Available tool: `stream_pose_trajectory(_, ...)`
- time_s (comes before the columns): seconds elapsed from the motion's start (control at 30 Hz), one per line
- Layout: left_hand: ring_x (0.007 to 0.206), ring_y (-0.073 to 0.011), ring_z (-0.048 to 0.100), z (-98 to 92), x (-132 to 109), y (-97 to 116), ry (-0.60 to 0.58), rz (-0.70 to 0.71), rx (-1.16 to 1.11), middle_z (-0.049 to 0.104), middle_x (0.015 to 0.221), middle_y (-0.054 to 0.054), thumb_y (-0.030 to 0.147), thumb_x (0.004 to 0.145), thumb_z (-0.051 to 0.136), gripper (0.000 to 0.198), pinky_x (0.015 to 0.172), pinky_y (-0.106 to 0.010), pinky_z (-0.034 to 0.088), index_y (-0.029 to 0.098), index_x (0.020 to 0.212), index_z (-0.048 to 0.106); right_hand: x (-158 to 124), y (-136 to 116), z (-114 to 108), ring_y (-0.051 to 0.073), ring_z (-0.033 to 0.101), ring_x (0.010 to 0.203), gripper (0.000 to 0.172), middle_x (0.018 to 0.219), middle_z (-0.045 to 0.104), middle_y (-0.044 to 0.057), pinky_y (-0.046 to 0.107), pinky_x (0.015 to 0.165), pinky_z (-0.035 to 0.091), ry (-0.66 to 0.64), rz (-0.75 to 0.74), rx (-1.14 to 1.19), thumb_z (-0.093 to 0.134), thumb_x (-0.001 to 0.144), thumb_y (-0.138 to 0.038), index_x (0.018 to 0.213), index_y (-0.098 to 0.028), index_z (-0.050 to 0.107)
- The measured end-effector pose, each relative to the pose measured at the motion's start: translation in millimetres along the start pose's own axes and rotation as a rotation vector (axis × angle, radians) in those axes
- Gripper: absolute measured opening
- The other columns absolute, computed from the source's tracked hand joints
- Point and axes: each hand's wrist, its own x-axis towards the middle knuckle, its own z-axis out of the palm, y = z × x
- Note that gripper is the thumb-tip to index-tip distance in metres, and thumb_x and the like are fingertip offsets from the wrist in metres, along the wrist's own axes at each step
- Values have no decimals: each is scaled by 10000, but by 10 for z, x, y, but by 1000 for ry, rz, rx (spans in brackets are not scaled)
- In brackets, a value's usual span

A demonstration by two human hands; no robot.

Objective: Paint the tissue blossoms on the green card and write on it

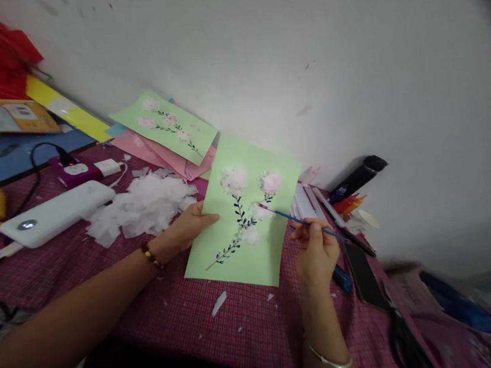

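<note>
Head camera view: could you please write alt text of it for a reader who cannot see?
The right hand holds a thin blue brush, its tip at a pale flower on a light green sheet, which the left hand holds by its left edge. Beyond lie a heap of white scraps and a second green flower sheet.

The left forearm slants inward, left grip pinching; the right forearm points forward, right grip pinching.

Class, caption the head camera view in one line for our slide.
Left hand holds a green flowered sheet; right hand holds a blue brush at a pale bloom.
</note>
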Motion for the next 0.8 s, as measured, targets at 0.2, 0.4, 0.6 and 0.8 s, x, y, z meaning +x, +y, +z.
stream_pose_trajectory(0.2,659,-180,679,10,-37,58,19,-12,14,734,849,-81,226,738,679,350,615,-298,556,125,1071,647,33,-57,-41,103,545,491,175,678,654,5,265,521,434,132,-53,23,594,843,-346,818,-173,597)
stream_pose_trajectory(0.4,675,-191,688,-30,-33,44,9,-22,-63,739,854,-82,240,730,709,422,642,-320,567,126,1129,632,67,-55,-68,104,554,483,168,670,671,1,254,515,429,54,16,27,597,834,-341,838,-173,603)
stream_pose_trajectory(0.6,660,-196,698,-26,-42,60,3,-55,-128,744,807,-68,216,710,720,402,647,-323,575,131,1093,634,92,-101,-134,109,580,513,92,688,678,9,257,532,448,63,21,160,564,813,-242,819,-186,637)
stream_pose_trajectory(0.8,637,-192,694,2,-67,96,30,-67,-119,744,802,-68,215,685,742,389,623,-312,572,122,1049,642,85,-81,-146,123,592,552,104,693,664,9,269,562,458,-44,27,107,585,778,-237,806,-174,663)
